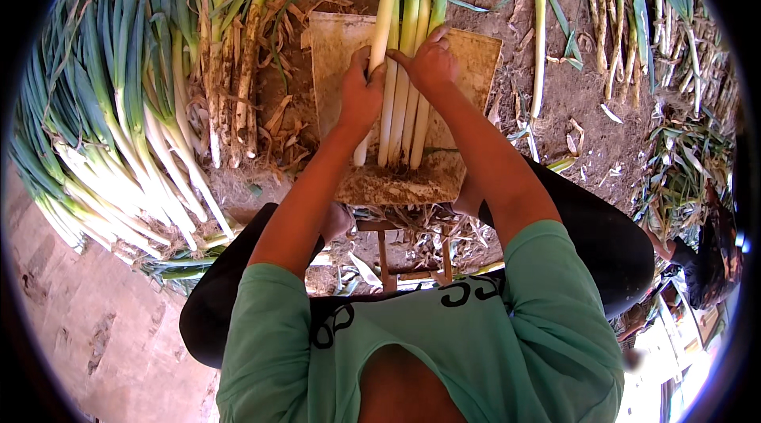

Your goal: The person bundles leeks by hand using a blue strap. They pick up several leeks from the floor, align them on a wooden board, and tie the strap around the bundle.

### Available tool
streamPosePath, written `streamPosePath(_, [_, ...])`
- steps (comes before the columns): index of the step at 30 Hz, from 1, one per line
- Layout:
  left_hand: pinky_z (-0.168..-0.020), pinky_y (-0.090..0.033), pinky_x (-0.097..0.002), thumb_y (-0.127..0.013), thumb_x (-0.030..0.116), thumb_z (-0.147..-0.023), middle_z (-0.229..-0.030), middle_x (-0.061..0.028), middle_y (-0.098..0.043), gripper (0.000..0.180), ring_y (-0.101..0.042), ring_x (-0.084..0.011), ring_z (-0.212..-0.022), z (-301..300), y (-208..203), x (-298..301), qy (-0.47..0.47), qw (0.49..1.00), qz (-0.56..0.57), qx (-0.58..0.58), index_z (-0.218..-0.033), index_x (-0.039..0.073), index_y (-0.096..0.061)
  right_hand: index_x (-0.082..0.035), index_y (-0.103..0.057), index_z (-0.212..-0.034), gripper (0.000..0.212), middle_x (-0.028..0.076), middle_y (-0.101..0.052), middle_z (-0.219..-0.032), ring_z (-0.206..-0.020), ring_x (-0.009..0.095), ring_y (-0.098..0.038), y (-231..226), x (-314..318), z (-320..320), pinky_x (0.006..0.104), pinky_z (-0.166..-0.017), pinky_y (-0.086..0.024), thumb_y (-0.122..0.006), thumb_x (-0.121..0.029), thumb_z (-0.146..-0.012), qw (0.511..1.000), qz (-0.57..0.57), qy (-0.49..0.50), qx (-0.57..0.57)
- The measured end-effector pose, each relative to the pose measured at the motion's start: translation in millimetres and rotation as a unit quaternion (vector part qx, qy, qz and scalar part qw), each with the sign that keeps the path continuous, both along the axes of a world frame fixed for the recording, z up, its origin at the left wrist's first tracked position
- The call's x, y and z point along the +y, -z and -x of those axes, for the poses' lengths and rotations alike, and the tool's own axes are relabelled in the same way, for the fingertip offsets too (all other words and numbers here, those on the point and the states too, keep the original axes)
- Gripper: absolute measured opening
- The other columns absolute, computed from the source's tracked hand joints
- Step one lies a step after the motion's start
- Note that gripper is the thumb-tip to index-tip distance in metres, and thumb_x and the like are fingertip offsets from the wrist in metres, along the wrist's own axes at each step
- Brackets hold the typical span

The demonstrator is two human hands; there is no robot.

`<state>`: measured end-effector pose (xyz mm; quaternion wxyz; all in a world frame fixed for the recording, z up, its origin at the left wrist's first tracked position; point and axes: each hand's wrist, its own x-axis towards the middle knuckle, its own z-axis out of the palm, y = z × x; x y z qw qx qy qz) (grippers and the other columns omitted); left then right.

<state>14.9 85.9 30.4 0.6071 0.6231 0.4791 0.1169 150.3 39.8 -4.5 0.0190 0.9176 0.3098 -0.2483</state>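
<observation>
A small bunch of large green onions [406, 82] lies along a soil-stained board [337, 66] in front of me, white root ends toward me and leaves pointing away. My left hand [363, 95] is closed around the leftmost stalk, which slants across the board. Across the upper part of the bunch lies my right hand [432, 66], its thumb reaching over the stalks and its fingers curled at the right edge. Part of the stalks under the right hand is hidden. The root ends rest near the board's dirt-covered lower ledge [400, 185].
A big pile of clean green onions [135, 130] spreads at the left, beside unpeeled brown-skinned ones [238, 98]. One single stalk [540, 42] lies right of the board. More unpeeled stalks [618, 34] and a heap of leaf scraps [686, 153] are farther right. Dry peelings litter the soil.
</observation>
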Motion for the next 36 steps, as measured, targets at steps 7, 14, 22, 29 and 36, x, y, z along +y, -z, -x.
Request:
streamPosePath(7, [-0.072,-0.046,-0.0327,-0.049,0.008,-0.094,-0.097,-0.0145,-0.057,0.034,-0.055,-0.0177,-0.081,1.3,-6.5,-16.9,-0.139,0.988,-0.018,-0.068,-0.126,-0.002,-0.042,0.017,-0.012,-0.137,0.126,0.018,-0.057,-0.100,-0.078,0.023,-0.065,-2.7,-2.2,0.9,0.0305,-0.059,-0.053,-0.056,-0.078,-0.066,1.000,0.014,-0.003,-0.021])
streamPosePath(14, [-0.080,-0.046,-0.0399,-0.047,0.010,-0.095,-0.107,-0.0208,-0.056,0.034,-0.057,-0.0318,-0.092,10.7,53.9,-14.5,-0.060,0.994,-0.042,0.075,-0.125,-0.004,-0.042,0.017,-0.009,-0.137,0.127,0.018,-0.057,-0.099,-0.078,0.022,-0.066,-4.6,1.0,2.4,0.0283,-0.057,-0.053,-0.057,-0.077,-0.066,1.000,0.026,-0.005,-0.013])
streamPosePath(22, [-0.071,-0.046,-0.0418,-0.052,0.015,-0.093,-0.094,-0.0202,-0.058,0.034,-0.059,-0.0310,-0.081,24.0,66.1,-17.8,0.082,0.983,-0.092,0.137,-0.121,-0.003,-0.046,0.017,-0.007,-0.137,0.128,0.018,-0.058,-0.098,-0.078,0.021,-0.065,-2.7,-0.3,1.6,0.0272,-0.054,-0.053,-0.056,-0.077,-0.067,1.000,0.024,-0.009,-0.017])
streamPosePath(29, [-0.064,-0.047,-0.0460,-0.062,0.021,-0.086,-0.079,-0.0192,-0.061,0.027,-0.061,-0.0387,-0.075,13.1,39.4,2.1,0.256,0.912,-0.192,0.258,-0.101,0.000,-0.051,0.018,-0.010,-0.137,0.126,0.022,-0.060,-0.095,-0.076,0.026,-0.066,9.7,-4.9,1.3,0.0313,-0.056,-0.053,-0.049,-0.081,-0.068,0.999,-0.001,-0.026,-0.020])
streamPosePath(36, [-0.063,-0.047,-0.0470,-0.064,0.018,-0.084,-0.075,-0.0210,-0.060,0.030,-0.061,-0.0389,-0.072,10.5,37.2,5.9,0.307,0.891,-0.221,0.251,-0.099,-0.001,-0.048,0.017,-0.012,-0.136,0.127,0.021,-0.060,-0.096,-0.074,0.025,-0.065,17.9,-7.3,2.3,0.0298,-0.054,-0.053,-0.048,-0.083,-0.067,0.998,-0.003,-0.032,-0.057])
